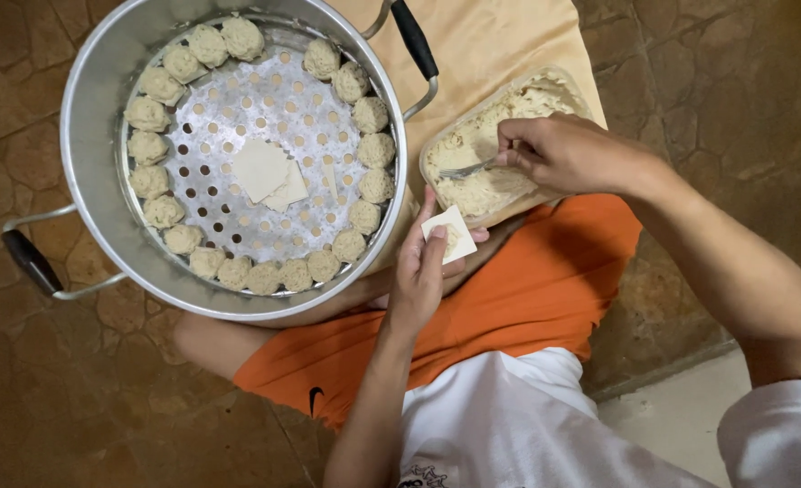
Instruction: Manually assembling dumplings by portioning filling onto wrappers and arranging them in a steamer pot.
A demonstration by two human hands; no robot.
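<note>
Filling step. Right hand, pinching a fork, scoops filling from the tub at upper right; left hand, at centre, cradles a square wrapper. Next move likely calls for loading the wrapper.

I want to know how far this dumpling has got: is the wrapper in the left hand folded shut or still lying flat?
Flat and open. The square wrapper lies spread on the left hand, corners out, unpleated.
</note>
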